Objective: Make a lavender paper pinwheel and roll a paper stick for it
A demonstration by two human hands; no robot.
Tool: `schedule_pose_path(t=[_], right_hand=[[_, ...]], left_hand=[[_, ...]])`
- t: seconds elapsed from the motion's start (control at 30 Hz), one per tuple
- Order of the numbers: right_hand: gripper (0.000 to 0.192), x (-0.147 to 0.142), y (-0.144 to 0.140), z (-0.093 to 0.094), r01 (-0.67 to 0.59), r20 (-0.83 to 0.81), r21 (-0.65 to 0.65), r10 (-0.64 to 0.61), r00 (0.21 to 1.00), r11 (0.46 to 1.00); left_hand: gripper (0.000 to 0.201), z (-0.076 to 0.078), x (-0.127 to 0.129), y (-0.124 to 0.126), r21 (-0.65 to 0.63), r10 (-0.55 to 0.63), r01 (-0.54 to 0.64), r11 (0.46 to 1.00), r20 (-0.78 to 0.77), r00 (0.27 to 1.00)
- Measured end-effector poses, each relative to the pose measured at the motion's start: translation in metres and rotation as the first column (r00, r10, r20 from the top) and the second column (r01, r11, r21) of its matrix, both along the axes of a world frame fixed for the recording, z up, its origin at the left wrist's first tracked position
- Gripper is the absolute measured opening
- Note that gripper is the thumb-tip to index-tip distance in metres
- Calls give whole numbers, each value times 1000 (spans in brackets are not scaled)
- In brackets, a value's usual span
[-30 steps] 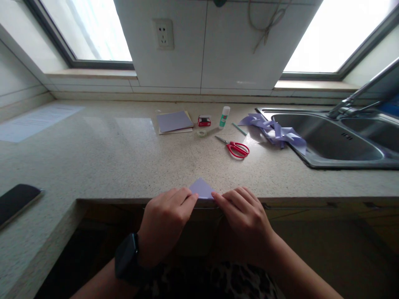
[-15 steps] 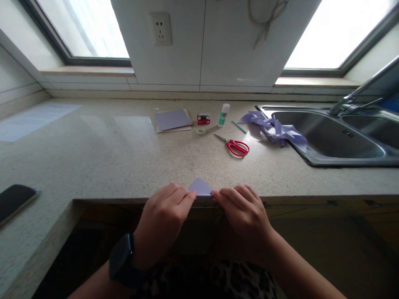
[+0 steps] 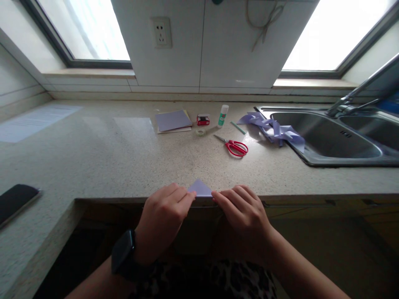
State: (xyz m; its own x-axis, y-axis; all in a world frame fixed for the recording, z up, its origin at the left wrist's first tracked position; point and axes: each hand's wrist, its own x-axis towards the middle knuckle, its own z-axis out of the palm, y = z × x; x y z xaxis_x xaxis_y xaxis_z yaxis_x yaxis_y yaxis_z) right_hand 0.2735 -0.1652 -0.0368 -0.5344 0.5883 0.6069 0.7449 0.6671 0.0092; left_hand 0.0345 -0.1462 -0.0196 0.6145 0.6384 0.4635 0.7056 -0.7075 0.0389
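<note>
A small piece of purple paper (image 3: 200,188), folded along its near side, lies at the front edge of the counter with its point facing away from me. My left hand (image 3: 170,207) pinches the left end of the fold between thumb and fingers. At the right end, my right hand (image 3: 241,209) grips the paper in the same way. Both hands cover the paper's side corners. Farther back on the counter lie red-handled scissors (image 3: 236,148), closed, with the blades pointing left.
Behind are stacked paper sheets (image 3: 173,121), a small red box (image 3: 203,119), a tape roll (image 3: 200,132), a glue stick (image 3: 222,116) and a green stick (image 3: 238,127). Folded purple paper pieces (image 3: 274,126) overlap the sink (image 3: 327,143). A dark phone-like object (image 3: 17,201) lies left.
The view has shifted very slightly. Both hands keep their pinch on the purple paper, and nothing on the counter has been moved.
</note>
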Motion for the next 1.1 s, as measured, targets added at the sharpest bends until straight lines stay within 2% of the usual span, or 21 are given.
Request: schedule_pose_path(t=[0.2,0.33,0.47,0.67,0.8,0.93,1.1], right_hand=[[17,5,3,-4,-27,1,36,27,1000,999],[14,3,3,-5,0,-26,81,2,1000,997],[15,2,4,-5,25,-35,56,-23,999,998],[18,3,6,-6,2,-63,-11,-3,998,1000],[16,2,5,-6,-3,-85,-68,-2,996,998],[14,2,6,-4,1,-89,-46,-5,996,999],[17,7,11,0,-67,-46,-16,66,997,998]], left_hand=[[16,0,-3,-1,-31,-39,40,999,43,998],[20,-5,-3,-3,8,-13,12,1000,56,998],[24,-9,-1,-5,45,19,-21,999,46,999],[20,-8,-2,-5,29,32,-34,999,66,997],[20,-7,-5,-3,-15,0,1,1000,120,993],[18,-5,-8,0,-89,-25,40,995,166,986],[16,-4,-10,2,-119,-36,59,991,192,981]])
